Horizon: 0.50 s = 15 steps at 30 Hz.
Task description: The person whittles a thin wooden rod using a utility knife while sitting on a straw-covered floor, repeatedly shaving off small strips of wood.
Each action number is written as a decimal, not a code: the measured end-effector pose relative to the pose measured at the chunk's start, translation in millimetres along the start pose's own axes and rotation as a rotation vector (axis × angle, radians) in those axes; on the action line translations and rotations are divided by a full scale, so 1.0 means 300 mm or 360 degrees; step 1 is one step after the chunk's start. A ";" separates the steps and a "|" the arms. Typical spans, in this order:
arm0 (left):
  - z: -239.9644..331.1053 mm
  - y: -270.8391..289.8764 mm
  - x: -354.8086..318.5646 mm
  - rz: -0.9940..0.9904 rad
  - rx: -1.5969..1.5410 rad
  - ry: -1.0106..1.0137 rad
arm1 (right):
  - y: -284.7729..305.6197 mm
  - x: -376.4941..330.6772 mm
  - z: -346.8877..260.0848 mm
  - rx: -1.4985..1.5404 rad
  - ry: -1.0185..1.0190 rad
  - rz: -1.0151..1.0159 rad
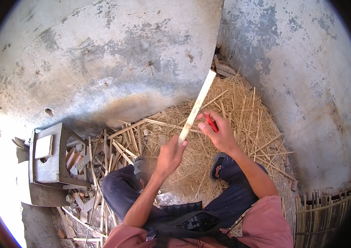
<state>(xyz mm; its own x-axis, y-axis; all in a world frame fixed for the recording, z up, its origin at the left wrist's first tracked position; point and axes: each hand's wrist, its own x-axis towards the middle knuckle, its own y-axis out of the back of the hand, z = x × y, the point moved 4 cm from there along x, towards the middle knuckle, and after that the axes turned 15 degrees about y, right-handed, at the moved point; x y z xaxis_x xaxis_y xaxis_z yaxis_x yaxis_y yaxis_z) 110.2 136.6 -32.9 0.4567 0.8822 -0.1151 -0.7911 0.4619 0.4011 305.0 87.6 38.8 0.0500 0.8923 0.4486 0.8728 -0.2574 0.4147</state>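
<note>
My left hand is closed around the lower end of a flat, pale strip of split bamboo or wood. The strip slants up and away to the right, toward the corner of the walls. My right hand grips a small red-handled tool beside the middle of the strip. Its dark tip meets or nearly meets the strip's right edge; the fingers hide part of the tool, so I cannot tell its exact kind.
Straw-like shavings pile up between my feet and the walls. Loose pale strips lie to the left, beside a worn wooden stool and rubble. A slatted bamboo piece stands at lower right. Stained walls close in ahead and right.
</note>
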 end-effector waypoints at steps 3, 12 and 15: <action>-0.009 0.006 0.006 0.0032 -0.0036 -0.0014 | 0.012 0.002 -0.010 -0.0251 0.0197 -0.0095; -0.017 0.007 0.011 -0.0011 -0.0202 -0.0038 | -0.035 -0.016 -0.020 -0.0564 0.0406 -0.0260; -0.006 0.010 0.004 -0.0053 -0.0238 -0.0016 | -0.037 -0.013 -0.029 -0.0534 0.0416 -0.0283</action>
<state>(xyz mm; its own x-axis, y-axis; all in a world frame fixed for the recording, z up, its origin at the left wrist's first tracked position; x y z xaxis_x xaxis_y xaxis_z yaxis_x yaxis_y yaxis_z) 107.6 139.4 -33.4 0.4870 0.8656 -0.1166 -0.8271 0.4999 0.2570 290.7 83.7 39.3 -0.2481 0.8211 0.5141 0.6490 -0.2532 0.7174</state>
